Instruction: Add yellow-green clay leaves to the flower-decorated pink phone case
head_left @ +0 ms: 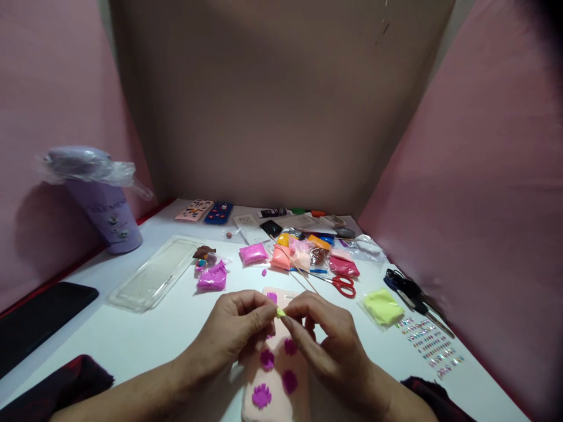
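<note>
A small lump of yellow clay (280,313) is pinched between the fingertips of my left hand (237,322) and my right hand (329,334). Both hands are closed on it, with thumbs and forefingers meeting. Beneath them lies a pale pink phone case (276,404), partly covered by my hands. Purple clay flowers (261,396) are stuck over its surface. To the right rests an opened packet of yellow clay (382,308). Beyond my hands sits a tiny purple clay bit (264,272) on the white table (176,351).
Red-handled scissors (343,285), a thin stick (294,264) and several clay packets (254,253) lie beyond my hands. A clear case (156,272), a black phone (39,316) and a purple tumbler (103,205) are leftward. Gem stickers (433,343) and dark-handled tools (413,293) lie right.
</note>
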`<action>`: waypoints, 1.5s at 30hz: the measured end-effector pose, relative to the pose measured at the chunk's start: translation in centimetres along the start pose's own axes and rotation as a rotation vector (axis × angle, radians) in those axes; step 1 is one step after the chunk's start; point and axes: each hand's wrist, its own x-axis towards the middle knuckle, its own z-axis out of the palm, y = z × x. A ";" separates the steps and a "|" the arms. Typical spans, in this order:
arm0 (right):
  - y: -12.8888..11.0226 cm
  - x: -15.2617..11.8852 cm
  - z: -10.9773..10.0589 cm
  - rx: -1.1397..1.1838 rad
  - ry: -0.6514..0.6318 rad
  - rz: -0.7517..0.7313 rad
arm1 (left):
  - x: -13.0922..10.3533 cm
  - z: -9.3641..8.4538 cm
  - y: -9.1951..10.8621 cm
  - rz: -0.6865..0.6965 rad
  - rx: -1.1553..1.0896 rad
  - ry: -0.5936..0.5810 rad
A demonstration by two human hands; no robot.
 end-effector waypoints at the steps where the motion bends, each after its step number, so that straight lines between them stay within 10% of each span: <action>1: 0.0 0.0 0.0 -0.001 -0.002 0.001 | 0.0 0.0 0.1 -0.004 0.009 -0.004; 31: 0.7 0.9 -0.3 -0.258 0.055 -0.126 | -0.2 -0.6 0.4 0.129 0.217 -0.001; 36: 3.0 2.4 -6.0 -0.583 0.130 0.074 | 0.5 -1.1 1.2 0.207 0.188 0.166; 41: 6.5 1.3 -13.8 -0.732 -0.081 0.339 | 1.2 -1.7 1.3 0.260 0.144 0.223; 45: 8.8 0.0 -15.3 -0.760 -0.246 0.495 | 1.4 -2.0 1.7 0.262 0.196 0.247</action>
